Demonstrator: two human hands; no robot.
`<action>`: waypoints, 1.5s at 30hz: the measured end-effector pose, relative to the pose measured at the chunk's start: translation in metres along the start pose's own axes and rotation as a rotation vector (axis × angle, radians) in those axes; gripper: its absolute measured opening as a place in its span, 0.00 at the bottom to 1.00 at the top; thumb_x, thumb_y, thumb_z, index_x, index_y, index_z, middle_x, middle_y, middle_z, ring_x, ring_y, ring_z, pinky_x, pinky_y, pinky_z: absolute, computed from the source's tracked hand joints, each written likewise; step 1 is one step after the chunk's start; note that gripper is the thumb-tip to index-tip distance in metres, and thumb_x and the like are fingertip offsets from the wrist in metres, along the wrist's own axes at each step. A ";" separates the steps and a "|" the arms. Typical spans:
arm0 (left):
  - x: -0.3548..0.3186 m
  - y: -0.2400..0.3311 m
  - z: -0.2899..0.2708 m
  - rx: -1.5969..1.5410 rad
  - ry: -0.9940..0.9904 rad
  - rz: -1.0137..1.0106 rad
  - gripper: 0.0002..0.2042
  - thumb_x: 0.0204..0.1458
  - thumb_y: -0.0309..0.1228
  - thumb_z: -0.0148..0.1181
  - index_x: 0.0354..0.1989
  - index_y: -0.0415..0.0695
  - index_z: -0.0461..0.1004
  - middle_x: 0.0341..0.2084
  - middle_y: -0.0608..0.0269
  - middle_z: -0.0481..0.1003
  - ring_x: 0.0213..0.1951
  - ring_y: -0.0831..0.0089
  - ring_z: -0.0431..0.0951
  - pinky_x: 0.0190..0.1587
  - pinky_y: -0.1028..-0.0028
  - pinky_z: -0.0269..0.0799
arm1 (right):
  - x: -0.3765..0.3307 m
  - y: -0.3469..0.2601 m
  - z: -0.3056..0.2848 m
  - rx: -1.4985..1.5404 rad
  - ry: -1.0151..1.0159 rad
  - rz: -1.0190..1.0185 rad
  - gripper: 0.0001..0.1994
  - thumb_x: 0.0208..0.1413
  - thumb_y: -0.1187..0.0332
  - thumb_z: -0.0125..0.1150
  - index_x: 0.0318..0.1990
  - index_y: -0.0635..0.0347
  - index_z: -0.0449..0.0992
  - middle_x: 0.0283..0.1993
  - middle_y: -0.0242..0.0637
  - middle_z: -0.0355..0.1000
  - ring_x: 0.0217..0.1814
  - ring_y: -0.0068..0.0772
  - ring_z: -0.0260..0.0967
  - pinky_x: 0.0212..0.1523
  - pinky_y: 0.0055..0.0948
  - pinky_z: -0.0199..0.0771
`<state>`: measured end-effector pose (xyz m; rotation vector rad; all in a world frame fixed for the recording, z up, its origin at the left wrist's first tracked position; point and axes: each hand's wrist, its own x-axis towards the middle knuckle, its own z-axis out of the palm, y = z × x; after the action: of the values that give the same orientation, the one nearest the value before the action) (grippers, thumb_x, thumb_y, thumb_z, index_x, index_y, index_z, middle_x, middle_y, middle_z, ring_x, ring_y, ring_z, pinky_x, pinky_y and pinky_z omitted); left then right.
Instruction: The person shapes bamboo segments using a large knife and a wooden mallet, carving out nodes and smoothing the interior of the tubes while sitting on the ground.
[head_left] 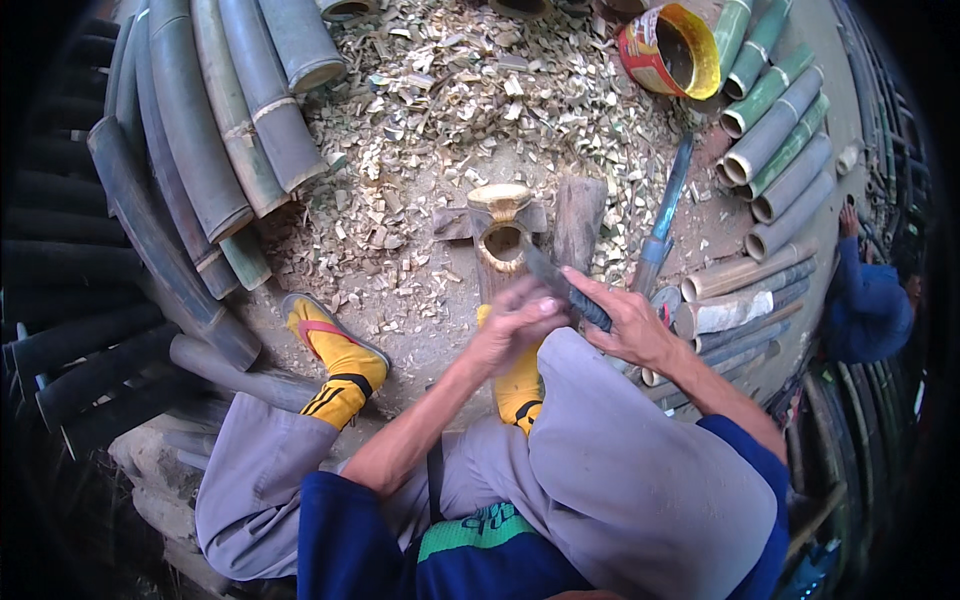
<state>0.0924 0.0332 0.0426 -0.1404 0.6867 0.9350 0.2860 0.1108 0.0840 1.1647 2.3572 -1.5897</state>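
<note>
My right hand (628, 322) is closed around the dark wrapped handle (590, 308) of a knife. Its grey blade (543, 268) points up and left, beside the open end of a cut bamboo piece (503, 245). My left hand (520, 318) is just below that bamboo, close to the knife; motion smears its fingers, so I cannot tell what they grip. Behind the open end, a pale cut bamboo rim (500, 197) shows against a short wooden crosspiece (455, 223). An upright wooden block (578, 225) stands to the right of it.
Bamboo chips (440, 120) cover the ground ahead. Long bamboo poles (200, 130) lie at left, shorter bamboo tubes (775, 130) at right. A red and yellow bucket (672, 52) lies tipped at the back. A long blade tool (665, 210) is at right. Another person (868, 305) sits far right.
</note>
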 end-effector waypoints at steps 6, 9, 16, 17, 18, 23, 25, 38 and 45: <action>0.040 -0.039 0.001 -0.391 0.140 -0.062 0.24 0.60 0.42 0.49 0.59 0.39 0.58 0.58 0.54 0.62 0.60 0.63 0.62 0.62 0.61 0.59 | 0.025 0.017 -0.021 -0.695 -0.335 -0.055 0.37 0.51 0.64 0.57 0.68 0.35 0.49 0.37 0.42 0.71 0.33 0.44 0.74 0.28 0.38 0.76; 0.057 -0.051 0.006 -0.559 0.075 0.064 0.24 0.61 0.42 0.48 0.59 0.38 0.59 0.58 0.53 0.62 0.61 0.62 0.62 0.66 0.60 0.55 | 0.044 0.020 -0.041 -0.826 -0.330 -0.231 0.32 0.52 0.69 0.52 0.66 0.38 0.54 0.39 0.46 0.72 0.32 0.44 0.75 0.25 0.39 0.75; 0.026 -0.022 0.018 -0.384 0.399 -0.205 0.24 0.60 0.45 0.49 0.56 0.38 0.62 0.52 0.47 0.67 0.55 0.59 0.69 0.53 0.65 0.73 | 0.051 0.011 -0.036 -0.537 -0.567 -0.100 0.36 0.46 0.64 0.61 0.65 0.45 0.56 0.29 0.47 0.73 0.27 0.48 0.73 0.29 0.42 0.75; 0.025 -0.017 0.017 -0.329 0.458 -0.243 0.23 0.61 0.43 0.48 0.53 0.34 0.64 0.46 0.44 0.72 0.48 0.57 0.75 0.44 0.66 0.78 | 0.046 0.015 -0.025 -0.442 -0.503 -0.069 0.38 0.44 0.62 0.64 0.66 0.47 0.55 0.30 0.48 0.73 0.29 0.48 0.73 0.31 0.43 0.75; 0.024 -0.009 0.013 -0.240 0.463 -0.303 0.21 0.61 0.42 0.48 0.50 0.34 0.66 0.43 0.46 0.73 0.45 0.59 0.76 0.43 0.67 0.78 | 0.041 0.018 -0.017 -0.346 -0.492 0.000 0.38 0.45 0.62 0.64 0.66 0.48 0.55 0.31 0.49 0.73 0.30 0.49 0.73 0.33 0.43 0.75; 0.026 0.018 -0.015 0.289 0.503 -0.453 0.16 0.61 0.37 0.45 0.42 0.35 0.70 0.31 0.53 0.76 0.30 0.66 0.78 0.33 0.73 0.78 | 0.024 0.007 0.058 0.356 -0.135 0.177 0.34 0.47 0.68 0.61 0.64 0.52 0.58 0.40 0.55 0.74 0.40 0.54 0.74 0.41 0.42 0.75; 0.027 0.036 -0.021 0.560 0.460 -0.558 0.15 0.59 0.37 0.45 0.40 0.37 0.71 0.32 0.53 0.76 0.30 0.68 0.77 0.30 0.77 0.75 | 0.023 -0.011 0.076 0.455 -0.027 0.312 0.33 0.46 0.71 0.59 0.64 0.54 0.59 0.42 0.55 0.74 0.42 0.54 0.74 0.44 0.40 0.74; 0.054 0.023 0.012 -0.146 0.267 -0.102 0.18 0.61 0.36 0.42 0.51 0.34 0.66 0.49 0.47 0.69 0.50 0.59 0.72 0.55 0.61 0.68 | 0.082 -0.034 -0.043 -0.638 -0.304 0.111 0.19 0.51 0.67 0.54 0.52 0.55 0.66 0.26 0.40 0.74 0.29 0.42 0.75 0.28 0.39 0.72; 0.056 -0.004 -0.006 -0.710 -0.017 0.230 0.17 0.62 0.35 0.45 0.54 0.38 0.65 0.53 0.56 0.68 0.57 0.66 0.66 0.64 0.61 0.57 | 0.120 -0.036 -0.041 -0.974 -0.344 -0.294 0.11 0.47 0.67 0.55 0.37 0.61 0.70 0.24 0.36 0.73 0.26 0.35 0.74 0.25 0.33 0.69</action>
<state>0.1146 0.0670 0.0037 -0.6905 0.3315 1.3723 0.1924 0.2029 0.0775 0.3179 2.5647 -0.4217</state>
